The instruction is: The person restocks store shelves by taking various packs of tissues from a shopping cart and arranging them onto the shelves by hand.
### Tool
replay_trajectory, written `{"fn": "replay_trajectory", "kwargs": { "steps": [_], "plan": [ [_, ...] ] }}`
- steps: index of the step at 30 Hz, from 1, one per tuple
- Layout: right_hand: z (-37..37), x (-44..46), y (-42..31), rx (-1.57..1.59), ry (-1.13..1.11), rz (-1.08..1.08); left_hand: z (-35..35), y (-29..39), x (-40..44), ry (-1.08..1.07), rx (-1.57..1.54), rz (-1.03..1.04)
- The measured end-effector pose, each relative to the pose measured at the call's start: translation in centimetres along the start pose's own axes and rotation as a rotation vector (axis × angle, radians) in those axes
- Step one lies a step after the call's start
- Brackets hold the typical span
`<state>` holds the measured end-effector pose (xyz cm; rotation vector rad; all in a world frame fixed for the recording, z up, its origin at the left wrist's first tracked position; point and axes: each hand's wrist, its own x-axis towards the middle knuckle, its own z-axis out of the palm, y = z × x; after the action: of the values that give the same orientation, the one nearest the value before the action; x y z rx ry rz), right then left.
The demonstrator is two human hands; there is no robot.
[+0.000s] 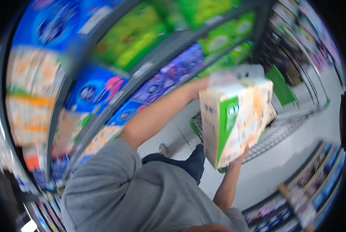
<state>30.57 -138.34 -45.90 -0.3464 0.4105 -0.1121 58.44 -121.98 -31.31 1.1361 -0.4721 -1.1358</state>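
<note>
A large cream tissue pack point(238, 120) with a green diagonal stripe is held up over a wire shopping cart point(273, 135). My left hand point(205, 84) is at the pack's upper left edge, blurred, its fingers mostly hidden by the wrap. Under the lower edge, my right hand point(241, 155) is closed on the pack from below. Clear plastic wrap point(223, 78) shows along the top. Another cream pack point(270, 114) is partly visible behind the held one, by the cart.
Shelves point(153, 58) on the left carry blue, green, purple and cream packs. A green panel point(280, 86) sits on the cart. A low display point(296, 189) of small goods stands at lower right. Tiled floor point(180, 129) lies between shelf and cart.
</note>
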Motion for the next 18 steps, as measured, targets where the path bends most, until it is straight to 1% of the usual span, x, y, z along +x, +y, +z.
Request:
{"fn": "replay_trajectory", "kwargs": {
  "steps": [2,3,4,5,6,7,8,10,11,12,14,16,17,18],
  "plan": [
    [0.3,-1.9,-0.1,-0.124,-0.123,0.065,2.7,2.6,-5.9,0.140,0.108,-0.142],
    [-0.1,-2.6,0.1,-0.172,0.034,0.123,3.1,2.5,-8.6,0.187,0.279,-0.124],
    [0.0,-3.3,0.6,-0.201,0.001,0.155,3.6,2.2,-11.1,0.223,0.447,-0.117],
    [0.2,-4.0,1.1,-0.271,-0.049,0.112,4.0,1.0,-13.7,0.286,0.495,-0.075],
    [0.8,-4.6,1.8,-0.339,-0.097,0.061,4.2,-1.0,-16.4,0.314,0.486,-0.046],
    [2.1,-5.1,2.5,-0.331,-0.020,0.064,4.1,-3.2,-18.9,0.417,0.502,0.024],
    [3.2,-5.6,3.7,-0.358,-0.043,0.061,4.1,-4.8,-21.3,0.514,0.523,0.096],
    [5.7,-6.5,6.4,-0.394,-0.005,0.012,4.8,-6.3,-27.7,0.563,0.474,0.152],
    [7.1,-6.9,7.8,-0.423,-0.029,0.010,4.9,-7.1,-31.3,0.602,0.432,0.169],
    [8.4,-7.5,9.5,-0.476,-0.072,0.026,5.0,-8.1,-34.7,0.620,0.418,0.196],
    [11.7,-9.2,13.5,-0.548,-0.122,0.041,5.1,-9.9,-41.2,0.795,0.373,0.192],
    [16.6,-11.8,18.8,-0.690,-0.290,-0.008,5.5,-9.5,-48.6,0.883,0.326,0.243],
    [18.5,-12.8,21.5,-0.722,-0.334,-0.018,5.2,-9.4,-52.1,0.936,0.380,0.257],
    [20.4,-13.7,24.2,-0.754,-0.377,-0.027,5.2,-9.3,-55.5,1.003,0.362,0.262]
  ]
}}
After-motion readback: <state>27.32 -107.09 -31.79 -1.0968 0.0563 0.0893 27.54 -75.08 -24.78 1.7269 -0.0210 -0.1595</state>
